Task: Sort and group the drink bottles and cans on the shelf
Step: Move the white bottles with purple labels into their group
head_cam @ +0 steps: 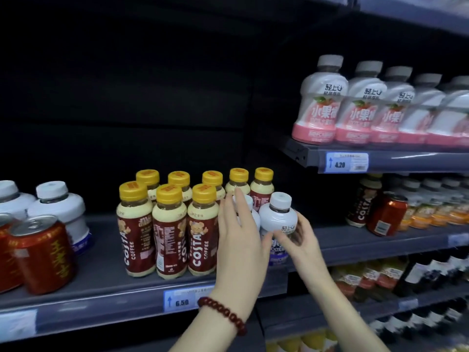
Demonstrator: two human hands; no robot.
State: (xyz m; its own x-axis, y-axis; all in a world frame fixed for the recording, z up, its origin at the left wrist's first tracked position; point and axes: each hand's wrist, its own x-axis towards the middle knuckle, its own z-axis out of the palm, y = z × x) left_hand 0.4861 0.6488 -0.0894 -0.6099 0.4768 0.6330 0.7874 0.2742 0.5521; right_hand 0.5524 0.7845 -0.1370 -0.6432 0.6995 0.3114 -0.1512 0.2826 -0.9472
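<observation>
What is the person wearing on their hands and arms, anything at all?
Both hands are bare, with no gloves, and both forearms show no sleeves. The left hand has a bracelet of round dark red beads around its wrist. The right hand wears nothing that shows: no ring, watch or band.

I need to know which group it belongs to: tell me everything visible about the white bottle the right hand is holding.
The white bottle is squat and plastic-looking, with a pale grey screw cap, a clear neck, a bulging white shoulder and a blue-purple band low down. It stands upright near the shelf's front edge, right of the Costa bottles. The right hand grips its lower body; the left hand overlaps its left side, contact unclear.
</observation>
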